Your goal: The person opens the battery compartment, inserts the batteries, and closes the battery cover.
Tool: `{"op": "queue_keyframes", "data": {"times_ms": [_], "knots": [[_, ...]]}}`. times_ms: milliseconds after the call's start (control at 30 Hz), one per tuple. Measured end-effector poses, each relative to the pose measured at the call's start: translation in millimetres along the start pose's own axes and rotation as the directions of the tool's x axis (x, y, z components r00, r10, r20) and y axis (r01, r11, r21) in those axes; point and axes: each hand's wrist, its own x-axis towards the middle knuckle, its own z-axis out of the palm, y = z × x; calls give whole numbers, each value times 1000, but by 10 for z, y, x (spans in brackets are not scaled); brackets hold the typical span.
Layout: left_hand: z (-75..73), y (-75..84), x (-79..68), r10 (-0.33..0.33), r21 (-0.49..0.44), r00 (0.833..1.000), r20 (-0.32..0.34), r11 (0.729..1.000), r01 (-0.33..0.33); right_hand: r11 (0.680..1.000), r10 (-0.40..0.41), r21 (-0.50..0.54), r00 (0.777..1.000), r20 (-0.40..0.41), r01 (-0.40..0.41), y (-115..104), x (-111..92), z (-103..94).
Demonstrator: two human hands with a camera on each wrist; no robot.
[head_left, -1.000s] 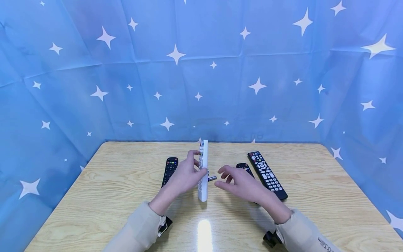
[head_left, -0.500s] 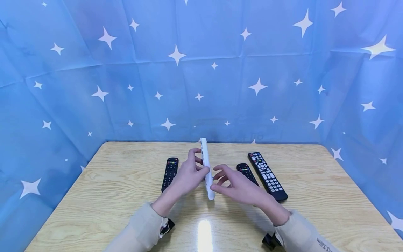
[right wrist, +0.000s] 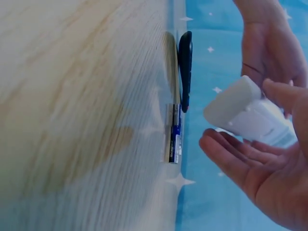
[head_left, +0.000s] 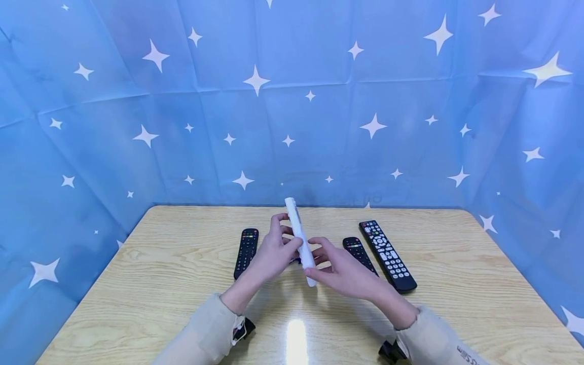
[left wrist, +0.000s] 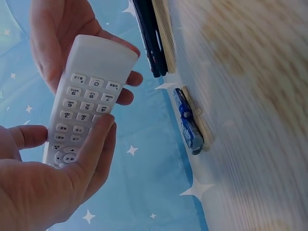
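A white remote control [head_left: 298, 235] is held up over the middle of the table, edge toward the head camera. My left hand [head_left: 272, 254] grips it around the middle, thumb on the near edge. At its lower end is my right hand [head_left: 343, 268], with the thumb on the near edge and fingers curled around the far side. In the left wrist view the buttons face of the remote [left wrist: 89, 98] shows. Blue-and-silver batteries [left wrist: 189, 124] lie on the table below, mostly hidden behind the remote in the head view. The back of the remote faces the right hand.
A black remote [head_left: 247, 251] lies left of the hands. To the right are a small black remote [head_left: 358, 251], partly behind the right hand, and a larger black remote [head_left: 388, 256]. A blue star-printed cloth [head_left: 292, 111] hangs behind the wooden table [head_left: 137, 284].
My right hand has moved left onto the remote's lower end. The white remote has turned and tilted, its top leaning left, so its buttons no longer show in the head view.
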Motion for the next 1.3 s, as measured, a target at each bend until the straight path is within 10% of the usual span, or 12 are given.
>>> {"op": "queue_keyframes", "data": {"times_ms": [433, 1300], "knots": [[2, 7, 40, -60, -191, 998, 6, 980, 60, 997, -44, -70, 990, -133, 34, -12, 4, 28], [-22, 13, 51, -52, -118, 989, -136, 992, 36, 957, -108, -287, 964, -243, 35, -64, 0, 62]]}}
